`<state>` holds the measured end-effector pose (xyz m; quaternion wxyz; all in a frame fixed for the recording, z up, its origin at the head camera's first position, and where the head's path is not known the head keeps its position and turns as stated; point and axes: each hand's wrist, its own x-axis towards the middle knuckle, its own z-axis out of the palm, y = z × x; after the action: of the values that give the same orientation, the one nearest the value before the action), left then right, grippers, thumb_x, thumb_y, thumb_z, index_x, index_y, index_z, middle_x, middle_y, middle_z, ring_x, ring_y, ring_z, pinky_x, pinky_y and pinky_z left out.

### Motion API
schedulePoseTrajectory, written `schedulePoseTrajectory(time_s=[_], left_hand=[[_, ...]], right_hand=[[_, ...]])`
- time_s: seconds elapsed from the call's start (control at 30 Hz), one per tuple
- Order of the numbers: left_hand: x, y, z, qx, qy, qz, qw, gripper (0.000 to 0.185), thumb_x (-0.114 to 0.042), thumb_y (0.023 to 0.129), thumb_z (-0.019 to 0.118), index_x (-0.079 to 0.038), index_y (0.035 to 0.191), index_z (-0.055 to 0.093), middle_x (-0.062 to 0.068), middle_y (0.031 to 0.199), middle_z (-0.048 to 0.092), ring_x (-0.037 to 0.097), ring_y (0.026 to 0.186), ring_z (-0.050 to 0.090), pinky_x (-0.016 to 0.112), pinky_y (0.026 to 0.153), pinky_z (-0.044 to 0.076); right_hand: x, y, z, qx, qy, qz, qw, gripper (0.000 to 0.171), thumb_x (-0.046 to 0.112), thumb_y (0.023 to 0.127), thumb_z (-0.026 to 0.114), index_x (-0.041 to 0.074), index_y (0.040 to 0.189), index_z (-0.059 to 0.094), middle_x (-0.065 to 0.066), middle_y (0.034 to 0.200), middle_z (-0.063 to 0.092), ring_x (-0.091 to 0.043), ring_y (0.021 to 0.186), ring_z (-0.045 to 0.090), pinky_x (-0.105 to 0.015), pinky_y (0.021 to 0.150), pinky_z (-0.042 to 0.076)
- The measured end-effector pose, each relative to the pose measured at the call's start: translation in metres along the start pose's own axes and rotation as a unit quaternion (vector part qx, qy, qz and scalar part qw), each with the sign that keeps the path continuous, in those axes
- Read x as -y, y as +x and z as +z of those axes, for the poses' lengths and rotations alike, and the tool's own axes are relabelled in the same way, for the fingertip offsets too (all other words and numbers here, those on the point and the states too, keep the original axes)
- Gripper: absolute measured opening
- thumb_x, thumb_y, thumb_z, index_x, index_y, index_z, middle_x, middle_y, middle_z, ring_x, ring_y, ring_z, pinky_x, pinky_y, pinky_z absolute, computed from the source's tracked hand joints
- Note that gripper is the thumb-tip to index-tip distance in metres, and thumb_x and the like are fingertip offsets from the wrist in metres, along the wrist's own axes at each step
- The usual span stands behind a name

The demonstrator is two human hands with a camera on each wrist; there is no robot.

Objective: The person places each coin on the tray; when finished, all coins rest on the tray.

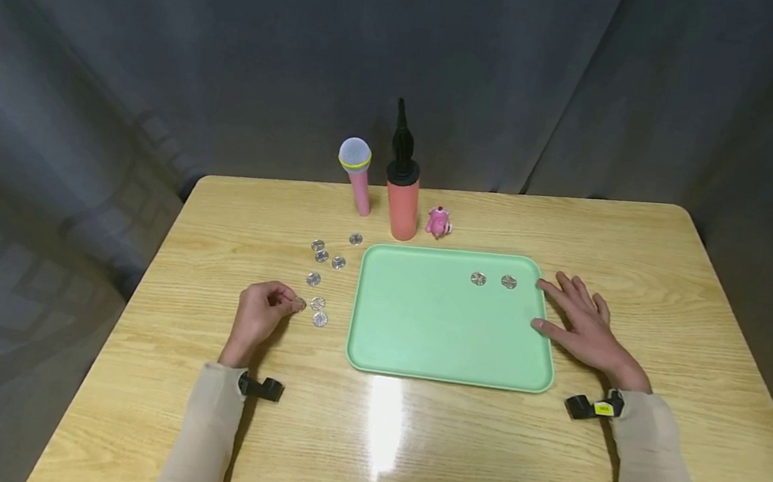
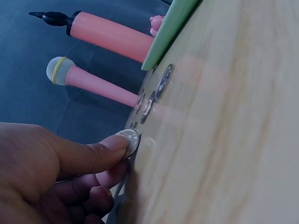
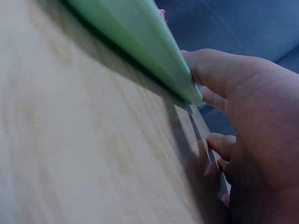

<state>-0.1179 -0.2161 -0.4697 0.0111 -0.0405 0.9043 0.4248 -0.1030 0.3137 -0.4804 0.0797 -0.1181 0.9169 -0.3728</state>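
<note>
Down on the table [image 1: 448,455], the left hand [image 1: 259,314] pinches a coin [image 2: 130,139] between thumb and curled fingers, the coin tilted up at the fingertips with its lower edge at the wood. More coins [image 1: 318,311] lie scattered just beside it, toward the tray [image 1: 419,332], which holds two coins [image 1: 493,280] near its far right corner. The right hand [image 1: 581,319] rests with fingers spread against the tray's right edge, thumb touching the rim, holding nothing. Behind the tray stand a microphone [image 1: 357,174], a pump [image 1: 402,187] and a pink toy [image 1: 438,221].
</note>
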Motion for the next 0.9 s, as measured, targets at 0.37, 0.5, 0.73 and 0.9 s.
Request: schedulePoseTrajectory(time_s=[0.37, 0.5, 0.73, 0.9], left_hand=[[-0.003, 0.0, -0.005, 0.018, -0.011, -0.006, 0.9998, 0.007, 0.006, 0.088, 0.068, 0.004, 0.092, 0.074, 0.023, 0.092, 0.074, 0.013, 0.071, 0.06, 0.017, 0.062, 0.047], [-0.006, 0.001, -0.008, 0.02, -0.027, -0.018, 0.9993, 0.007, 0.004, 0.088, 0.069, 0.004, 0.093, 0.074, 0.022, 0.095, 0.074, 0.012, 0.074, 0.06, 0.017, 0.064, 0.048], [-0.016, 0.004, -0.01, 0.014, -0.057, -0.044, 0.9973, 0.01, 0.003, 0.089, 0.068, 0.005, 0.097, 0.073, 0.017, 0.09, 0.07, 0.014, 0.073, 0.056, 0.019, 0.061, 0.049], [-0.023, 0.007, -0.009, 0.02, -0.075, -0.035, 0.9964, 0.013, 0.004, 0.087, 0.068, 0.007, 0.099, 0.072, 0.017, 0.089, 0.071, 0.013, 0.07, 0.057, 0.018, 0.059, 0.048]], right_hand=[[0.001, 0.0, 0.001, -0.004, -0.006, -0.005, 1.0, 0.072, 0.03, 0.095, 0.065, 0.012, 0.156, 0.032, -0.031, 0.165, 0.007, -0.05, 0.154, -0.006, -0.071, 0.114, -0.014], [0.0, 0.0, 0.001, -0.005, -0.007, -0.004, 1.0, 0.072, 0.03, 0.095, 0.065, 0.012, 0.156, 0.032, -0.031, 0.165, 0.007, -0.05, 0.154, -0.006, -0.071, 0.114, -0.014], [0.001, 0.0, 0.001, -0.006, -0.004, -0.004, 1.0, 0.071, 0.03, 0.095, 0.066, 0.012, 0.156, 0.033, -0.031, 0.165, 0.008, -0.049, 0.154, -0.005, -0.071, 0.115, -0.013], [0.001, 0.0, 0.0, -0.005, -0.007, -0.004, 1.0, 0.071, 0.03, 0.095, 0.065, 0.012, 0.156, 0.033, -0.031, 0.165, 0.008, -0.05, 0.154, -0.005, -0.071, 0.115, -0.012]])
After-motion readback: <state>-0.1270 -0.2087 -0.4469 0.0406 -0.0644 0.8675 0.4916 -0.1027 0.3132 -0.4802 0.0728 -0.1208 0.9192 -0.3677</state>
